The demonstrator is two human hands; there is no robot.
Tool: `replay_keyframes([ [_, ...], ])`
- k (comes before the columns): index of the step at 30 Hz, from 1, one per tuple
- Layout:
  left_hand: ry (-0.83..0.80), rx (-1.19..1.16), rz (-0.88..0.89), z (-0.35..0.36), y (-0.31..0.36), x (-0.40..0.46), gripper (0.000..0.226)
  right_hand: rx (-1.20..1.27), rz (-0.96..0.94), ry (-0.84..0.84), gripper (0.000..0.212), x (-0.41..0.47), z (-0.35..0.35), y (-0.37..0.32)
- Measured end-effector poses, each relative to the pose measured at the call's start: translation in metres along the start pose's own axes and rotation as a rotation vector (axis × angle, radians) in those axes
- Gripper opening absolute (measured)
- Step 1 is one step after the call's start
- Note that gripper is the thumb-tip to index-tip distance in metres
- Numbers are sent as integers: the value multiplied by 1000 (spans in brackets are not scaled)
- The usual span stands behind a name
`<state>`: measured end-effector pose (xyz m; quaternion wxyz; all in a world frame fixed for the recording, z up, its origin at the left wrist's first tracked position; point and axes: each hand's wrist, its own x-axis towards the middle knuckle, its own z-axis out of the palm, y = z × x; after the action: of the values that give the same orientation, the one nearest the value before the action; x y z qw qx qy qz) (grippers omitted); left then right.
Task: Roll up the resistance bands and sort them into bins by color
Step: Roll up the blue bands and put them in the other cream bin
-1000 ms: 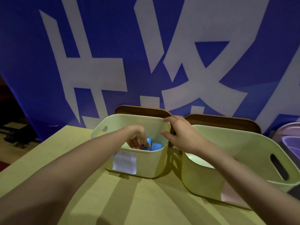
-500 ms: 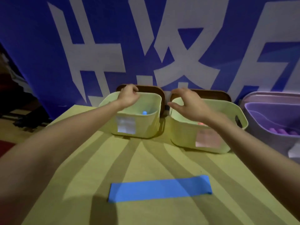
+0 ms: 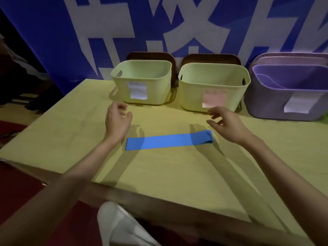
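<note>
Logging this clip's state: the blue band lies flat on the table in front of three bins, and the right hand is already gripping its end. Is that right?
Not quite. In the head view the blue band does lie flat on the table before three bins, but the right hand grips nothing: it hovers above the band's right end with its fingers loosely spread. The left hand is empty as well.

Dim light, soft arm shadows, wide-angle warping

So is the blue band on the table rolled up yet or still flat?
Still flat: the blue band lies stretched out on the table, unrolled, with neither hand touching it.
</note>
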<state>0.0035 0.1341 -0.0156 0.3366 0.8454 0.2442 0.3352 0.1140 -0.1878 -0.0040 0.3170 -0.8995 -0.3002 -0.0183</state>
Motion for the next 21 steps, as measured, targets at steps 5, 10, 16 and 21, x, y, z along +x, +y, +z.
replay_keyframes([
  [5,-38,57,-328,7,-29,-43,30,92,225,12,50,-20,33,14],
  [10,-105,276,-517,16,-20,-57,59,-16,219,0,25,-25,54,21],
  [16,-186,395,-495,20,-7,-60,48,-186,167,-66,26,-29,63,25],
  [21,-173,359,-451,14,-12,-66,41,-42,170,-19,26,-33,61,22],
])
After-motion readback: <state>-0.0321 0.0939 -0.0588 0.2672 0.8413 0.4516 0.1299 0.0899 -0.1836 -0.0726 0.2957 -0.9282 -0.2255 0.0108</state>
